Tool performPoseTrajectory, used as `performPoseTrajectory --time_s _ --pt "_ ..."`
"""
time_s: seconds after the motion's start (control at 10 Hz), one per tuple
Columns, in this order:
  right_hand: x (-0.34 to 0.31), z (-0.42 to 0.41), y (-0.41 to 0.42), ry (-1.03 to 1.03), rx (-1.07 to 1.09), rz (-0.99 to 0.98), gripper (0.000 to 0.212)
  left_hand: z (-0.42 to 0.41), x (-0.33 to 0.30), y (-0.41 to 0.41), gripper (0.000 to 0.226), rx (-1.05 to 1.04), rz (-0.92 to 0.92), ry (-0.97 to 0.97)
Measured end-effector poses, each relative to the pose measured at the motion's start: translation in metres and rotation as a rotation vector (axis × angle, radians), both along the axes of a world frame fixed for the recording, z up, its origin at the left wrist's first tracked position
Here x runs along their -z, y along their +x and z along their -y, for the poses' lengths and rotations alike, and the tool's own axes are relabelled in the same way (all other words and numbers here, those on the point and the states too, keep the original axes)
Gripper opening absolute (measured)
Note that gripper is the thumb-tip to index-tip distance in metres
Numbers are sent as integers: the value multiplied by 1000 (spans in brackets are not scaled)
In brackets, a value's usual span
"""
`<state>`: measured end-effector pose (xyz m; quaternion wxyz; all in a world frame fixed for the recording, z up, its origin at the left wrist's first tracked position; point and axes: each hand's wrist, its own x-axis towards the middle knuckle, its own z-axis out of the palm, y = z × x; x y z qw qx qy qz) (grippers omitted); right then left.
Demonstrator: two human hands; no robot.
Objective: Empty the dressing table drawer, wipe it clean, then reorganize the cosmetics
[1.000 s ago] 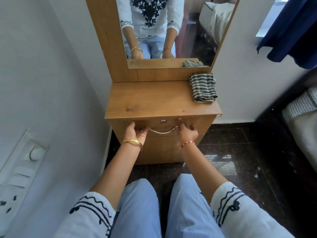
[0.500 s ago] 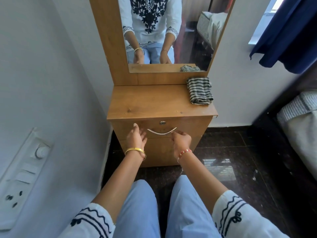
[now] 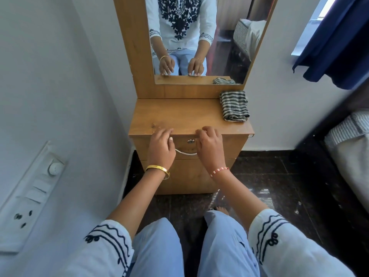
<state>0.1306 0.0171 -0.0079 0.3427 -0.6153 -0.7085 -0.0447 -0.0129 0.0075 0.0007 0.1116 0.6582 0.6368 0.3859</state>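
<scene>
Both hands hover at the front edge of the dressing table [image 3: 179, 116], the left hand [image 3: 161, 148] and the right hand [image 3: 209, 146] with fingers loosely curled, grasping nothing. Between them the drawer [image 3: 186, 145] sits closed, its metal handle [image 3: 185, 152] untouched. A folded striped cloth [image 3: 234, 105] lies at the top's back right corner.

The dressing table [image 3: 179, 114] stood on a dark floor [image 3: 279, 186], set against the wall. Its wooden top was bare over most of its area. One folded striped cloth [image 3: 234, 105] (dark and pale bands) lay flat at the top's back right corner, just beside the mirror frame [image 3: 135, 56].
</scene>
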Motion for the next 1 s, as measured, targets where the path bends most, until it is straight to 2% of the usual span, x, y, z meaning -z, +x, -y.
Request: performPoseTrajectory --time_s 0.1,0.2,0.3,0.4,0.5,0.7,0.9,1.0 --pt "-2 -1 8 -12 -56 130 26 -1 3 -3 43 64 -158 -95" --pt "2 -2 13 -23 -78 174 31 -1 4 -5 52 89 -252 -114" --pt "4 0 12 -80 -107 193 39 -1 3 -8 59 99 -274 -159" --pt "-3 5 11 -256 -132 267 52 1 2 -10 67 128 -349 -216" --pt "-12 7 13 -343 -140 342 62 1 -4 -11 69 141 -401 -259" --pt "-17 8 15 -372 -146 352 65 0 -6 -11 66 138 -400 -253" --pt "-18 5 17 -335 -165 291 49 -8 -10 -7 39 77 -285 -116" --pt "-25 -2 20 -375 -156 283 45 -13 -18 -5 36 104 -318 -149"
